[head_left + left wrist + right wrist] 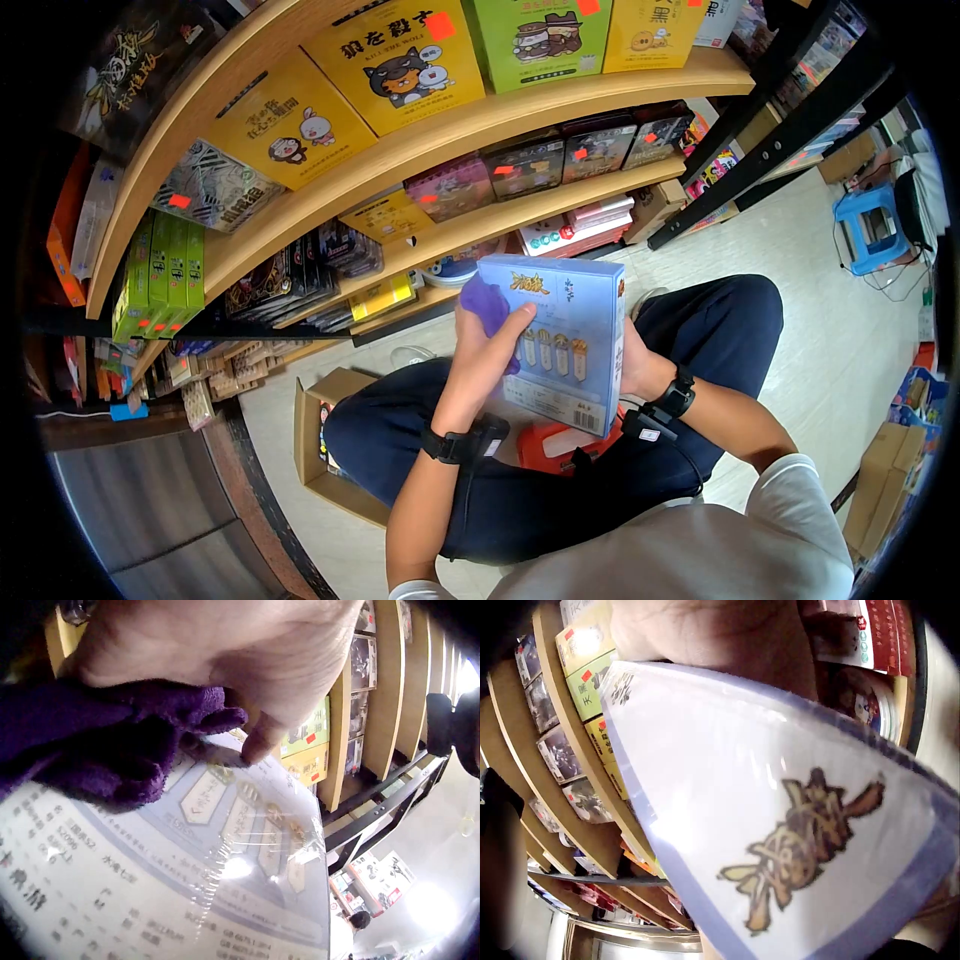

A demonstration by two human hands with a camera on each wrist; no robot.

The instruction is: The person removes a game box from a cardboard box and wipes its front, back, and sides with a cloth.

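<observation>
A shrink-wrapped, pale blue-and-white box [560, 300] with gold lettering and a barcode is held tilted above the lap. My left hand [483, 355] grips its left side, thumb across the printed face. A purple cloth [485, 303] is bunched in that hand against the box; in the left wrist view the fuzzy cloth [112, 750] lies over the printed panel. On the opposite side my right hand [642, 366] grips the box, its fingers mostly hidden behind it. The right wrist view shows the box's white face [705, 757] with a large gold logo, the right hand [712, 634] at its edge.
Curved wooden shelves [480, 125] with boxed games rise in front. An open cardboard box [345, 485] stands on the floor by the left knee. A red object [540, 448] lies between the legs. A blue stool [870, 228] stands far right, near cables.
</observation>
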